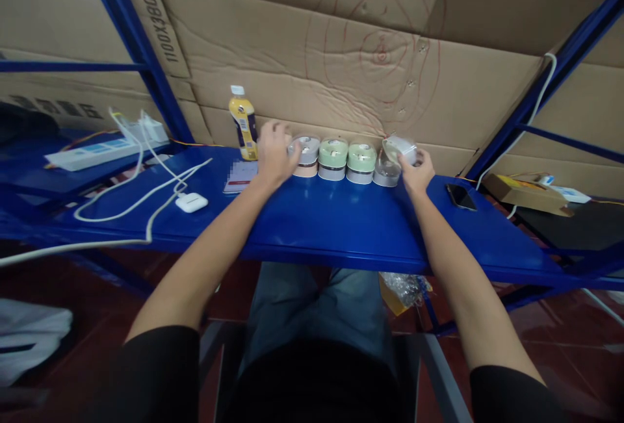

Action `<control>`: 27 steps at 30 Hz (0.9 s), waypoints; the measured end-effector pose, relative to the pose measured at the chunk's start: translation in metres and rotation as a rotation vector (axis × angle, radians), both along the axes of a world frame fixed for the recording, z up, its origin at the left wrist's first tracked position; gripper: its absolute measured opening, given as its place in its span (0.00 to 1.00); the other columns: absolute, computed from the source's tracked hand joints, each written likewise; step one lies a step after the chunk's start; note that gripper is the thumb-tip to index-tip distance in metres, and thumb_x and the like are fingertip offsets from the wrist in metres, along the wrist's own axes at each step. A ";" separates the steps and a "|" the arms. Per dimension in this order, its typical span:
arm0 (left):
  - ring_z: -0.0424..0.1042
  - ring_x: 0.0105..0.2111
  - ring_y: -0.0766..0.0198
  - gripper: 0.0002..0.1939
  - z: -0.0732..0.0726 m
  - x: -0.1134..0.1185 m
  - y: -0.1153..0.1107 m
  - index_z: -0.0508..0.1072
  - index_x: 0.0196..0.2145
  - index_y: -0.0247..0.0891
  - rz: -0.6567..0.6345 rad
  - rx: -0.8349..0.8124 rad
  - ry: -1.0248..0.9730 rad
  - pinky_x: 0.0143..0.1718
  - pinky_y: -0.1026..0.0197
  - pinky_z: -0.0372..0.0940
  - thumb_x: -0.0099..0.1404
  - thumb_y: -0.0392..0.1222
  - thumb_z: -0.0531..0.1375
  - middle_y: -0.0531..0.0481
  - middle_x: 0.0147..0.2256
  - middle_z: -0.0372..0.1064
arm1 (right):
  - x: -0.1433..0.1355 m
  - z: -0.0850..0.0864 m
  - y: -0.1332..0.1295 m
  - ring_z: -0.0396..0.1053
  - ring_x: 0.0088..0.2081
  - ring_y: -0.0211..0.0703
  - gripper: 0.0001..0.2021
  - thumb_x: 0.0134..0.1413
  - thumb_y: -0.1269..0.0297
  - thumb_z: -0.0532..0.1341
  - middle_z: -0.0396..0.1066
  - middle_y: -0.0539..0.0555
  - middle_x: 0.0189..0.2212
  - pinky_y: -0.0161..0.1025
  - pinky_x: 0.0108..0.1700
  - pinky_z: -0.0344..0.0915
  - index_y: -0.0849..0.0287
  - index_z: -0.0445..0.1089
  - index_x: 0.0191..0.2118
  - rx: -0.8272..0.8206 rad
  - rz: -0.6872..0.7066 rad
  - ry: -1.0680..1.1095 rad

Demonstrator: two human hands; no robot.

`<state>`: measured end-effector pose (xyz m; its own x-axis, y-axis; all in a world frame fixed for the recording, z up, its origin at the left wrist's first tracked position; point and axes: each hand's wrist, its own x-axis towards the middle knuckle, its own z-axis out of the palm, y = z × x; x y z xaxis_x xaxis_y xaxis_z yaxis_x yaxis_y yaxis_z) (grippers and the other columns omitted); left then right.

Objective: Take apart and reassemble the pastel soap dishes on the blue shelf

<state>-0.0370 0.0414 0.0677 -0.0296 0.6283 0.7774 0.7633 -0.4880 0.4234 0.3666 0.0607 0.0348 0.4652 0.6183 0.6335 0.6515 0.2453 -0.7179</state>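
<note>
A row of small round containers with clear tops stands on the blue tabletop, stacked in pairs. They include a grey one over a pink one (pixel 307 168), a light green stack (pixel 333 152), another light green stack (pixel 361 156) and a greyish container (pixel 387 175) at the right end. My right hand (pixel 418 171) grips a clear-topped round container (pixel 400 150), tilted above that right-end one. At the row's left end, my left hand (pixel 277 155) is curled with a clear edge showing by its thumb. The hand itself hides most of what it grips.
A yellow-labelled bottle (pixel 242 125) and a flat card-like item (pixel 240 176) lie close to my left hand. Farther left are a white earphone case (pixel 191 202), cables and a power strip (pixel 102 152). A phone (pixel 461 196) rests at right. Cardboard (pixel 273 33) backs the table.
</note>
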 end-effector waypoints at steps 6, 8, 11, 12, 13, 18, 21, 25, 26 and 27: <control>0.67 0.68 0.39 0.22 -0.014 0.058 -0.044 0.73 0.60 0.39 -0.469 0.020 0.176 0.73 0.35 0.61 0.73 0.49 0.61 0.34 0.64 0.69 | 0.003 0.014 -0.008 0.81 0.47 0.60 0.38 0.50 0.31 0.67 0.81 0.61 0.43 0.60 0.52 0.79 0.60 0.74 0.56 0.109 0.122 0.249; 0.71 0.65 0.40 0.24 -0.022 0.068 -0.047 0.73 0.61 0.40 -0.568 -0.037 0.107 0.70 0.35 0.65 0.73 0.52 0.63 0.35 0.62 0.72 | -0.001 0.020 -0.016 0.81 0.47 0.60 0.39 0.51 0.30 0.67 0.81 0.63 0.45 0.59 0.49 0.81 0.58 0.73 0.57 0.115 0.259 0.257; 0.78 0.58 0.43 0.36 -0.030 0.075 -0.040 0.67 0.67 0.40 -0.705 -0.236 -0.113 0.64 0.36 0.72 0.71 0.63 0.65 0.33 0.60 0.74 | -0.012 0.029 -0.030 0.81 0.50 0.60 0.38 0.52 0.31 0.69 0.81 0.63 0.51 0.59 0.50 0.80 0.54 0.74 0.58 0.133 0.400 0.209; 0.80 0.57 0.43 0.40 -0.031 0.075 -0.035 0.65 0.70 0.40 -0.750 -0.327 -0.187 0.62 0.36 0.73 0.71 0.68 0.64 0.31 0.60 0.74 | -0.018 0.031 -0.035 0.81 0.50 0.60 0.37 0.52 0.31 0.69 0.81 0.63 0.52 0.59 0.51 0.80 0.53 0.74 0.59 0.129 0.440 0.203; 0.81 0.56 0.42 0.45 -0.030 0.075 -0.031 0.63 0.71 0.40 -0.795 -0.423 -0.247 0.61 0.36 0.75 0.71 0.73 0.61 0.29 0.60 0.75 | -0.024 0.032 -0.039 0.80 0.51 0.60 0.37 0.52 0.31 0.69 0.81 0.62 0.52 0.59 0.51 0.80 0.52 0.74 0.59 0.106 0.491 0.198; 0.83 0.55 0.33 0.52 -0.024 0.062 -0.025 0.67 0.72 0.41 -1.055 -0.780 -0.338 0.56 0.34 0.79 0.70 0.85 0.47 0.28 0.57 0.80 | -0.057 0.023 -0.055 0.80 0.54 0.61 0.36 0.51 0.32 0.72 0.81 0.60 0.53 0.59 0.56 0.79 0.52 0.75 0.57 -0.166 0.839 0.063; 0.84 0.51 0.34 0.45 -0.027 0.050 -0.032 0.72 0.68 0.38 -1.103 -0.854 -0.371 0.54 0.31 0.79 0.70 0.76 0.60 0.27 0.54 0.82 | -0.066 0.016 -0.059 0.78 0.59 0.61 0.40 0.47 0.33 0.75 0.81 0.60 0.56 0.60 0.63 0.76 0.52 0.74 0.60 -0.253 0.975 -0.008; 0.81 0.57 0.35 0.45 -0.037 0.037 -0.036 0.73 0.65 0.36 -0.925 -0.751 -0.343 0.61 0.32 0.76 0.60 0.65 0.74 0.29 0.60 0.77 | -0.067 0.013 -0.064 0.76 0.63 0.62 0.44 0.40 0.38 0.81 0.78 0.60 0.62 0.61 0.68 0.71 0.50 0.74 0.63 -0.406 1.096 -0.065; 0.79 0.60 0.34 0.47 -0.039 0.035 -0.036 0.72 0.66 0.36 -0.863 -0.706 -0.302 0.63 0.32 0.74 0.56 0.64 0.76 0.29 0.62 0.76 | -0.068 0.012 -0.065 0.76 0.64 0.62 0.44 0.41 0.39 0.81 0.78 0.60 0.62 0.61 0.70 0.69 0.50 0.74 0.63 -0.433 1.107 -0.084; 0.77 0.62 0.34 0.50 -0.041 0.035 -0.035 0.71 0.66 0.35 -0.815 -0.663 -0.251 0.65 0.32 0.72 0.53 0.62 0.78 0.30 0.63 0.75 | -0.071 0.010 -0.067 0.75 0.65 0.62 0.44 0.41 0.40 0.81 0.78 0.61 0.62 0.61 0.70 0.68 0.50 0.74 0.63 -0.447 1.108 -0.112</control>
<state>-0.0022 0.0061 0.0267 0.4770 0.8242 0.3050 0.1671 -0.4258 0.8892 0.2960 -0.0058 0.0451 -0.5023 0.8235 0.2637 0.3081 0.4554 -0.8353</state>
